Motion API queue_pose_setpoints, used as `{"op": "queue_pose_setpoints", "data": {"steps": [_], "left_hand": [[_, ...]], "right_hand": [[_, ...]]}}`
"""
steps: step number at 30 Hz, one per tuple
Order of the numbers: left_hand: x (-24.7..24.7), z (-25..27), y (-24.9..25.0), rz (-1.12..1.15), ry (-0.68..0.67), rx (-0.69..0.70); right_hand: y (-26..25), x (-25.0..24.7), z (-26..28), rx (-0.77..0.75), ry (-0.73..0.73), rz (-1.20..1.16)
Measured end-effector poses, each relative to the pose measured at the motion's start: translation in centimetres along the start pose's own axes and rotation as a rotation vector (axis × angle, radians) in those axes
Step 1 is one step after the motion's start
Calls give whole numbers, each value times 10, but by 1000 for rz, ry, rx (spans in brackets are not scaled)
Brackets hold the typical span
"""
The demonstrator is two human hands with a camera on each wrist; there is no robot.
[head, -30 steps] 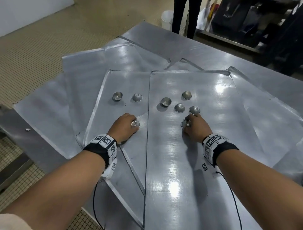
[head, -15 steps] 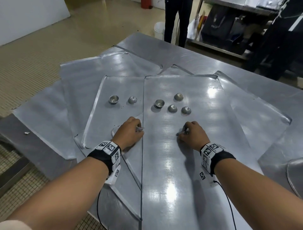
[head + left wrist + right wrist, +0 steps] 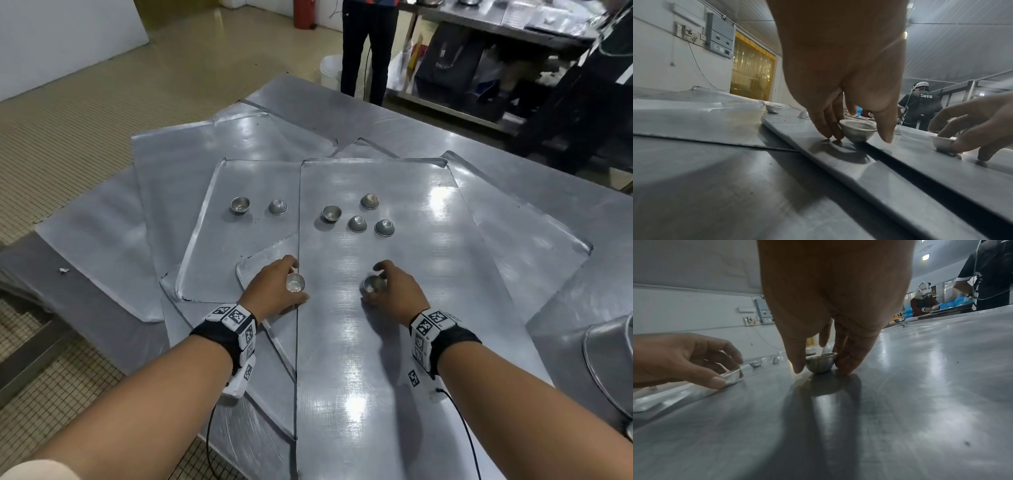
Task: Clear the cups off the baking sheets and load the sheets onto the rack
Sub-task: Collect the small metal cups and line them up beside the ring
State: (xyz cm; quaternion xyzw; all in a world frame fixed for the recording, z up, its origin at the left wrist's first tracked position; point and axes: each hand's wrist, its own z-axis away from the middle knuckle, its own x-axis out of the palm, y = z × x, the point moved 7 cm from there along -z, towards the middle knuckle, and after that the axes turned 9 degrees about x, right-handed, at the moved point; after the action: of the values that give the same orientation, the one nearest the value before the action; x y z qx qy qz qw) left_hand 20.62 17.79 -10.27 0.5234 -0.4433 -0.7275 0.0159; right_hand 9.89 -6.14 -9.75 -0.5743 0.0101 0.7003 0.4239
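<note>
Several overlapping metal baking sheets cover the table; the top sheet (image 3: 394,342) lies in front of me. My left hand (image 3: 274,287) pinches a small metal cup (image 3: 295,283) upright at the top sheet's left edge; in the left wrist view that cup (image 3: 857,132) sits between thumb and fingers. My right hand (image 3: 394,291) pinches another cup (image 3: 374,284) upright on the top sheet, the same cup (image 3: 820,364) low in the right wrist view. Several more cups stand farther back, some upside down (image 3: 357,224), two on the left sheet (image 3: 239,205).
A large metal bowl (image 3: 609,363) sits at the table's right edge. A person in dark trousers (image 3: 368,48) stands beyond the far edge, near a white bucket (image 3: 330,73). Shelving with bags stands at the back right. Tiled floor lies to the left.
Both hands have drawn back toward me, each with a cup; the cups now sit mouth-up between the fingers. The head view has tilted up.
</note>
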Motion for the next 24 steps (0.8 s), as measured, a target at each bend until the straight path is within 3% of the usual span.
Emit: {"op": "queue_pose_setpoints", "data": {"steps": [5, 14, 24], "left_hand": [[2, 2, -8, -54, -20, -32], [1, 12, -3, -115, -4, -89], [29, 23, 75, -99, -49, 58]], "right_hand": [[2, 6, 4, -2, -46, 111], [15, 3, 30, 3, -60, 90], [59, -42, 76, -3, 21, 43]]}}
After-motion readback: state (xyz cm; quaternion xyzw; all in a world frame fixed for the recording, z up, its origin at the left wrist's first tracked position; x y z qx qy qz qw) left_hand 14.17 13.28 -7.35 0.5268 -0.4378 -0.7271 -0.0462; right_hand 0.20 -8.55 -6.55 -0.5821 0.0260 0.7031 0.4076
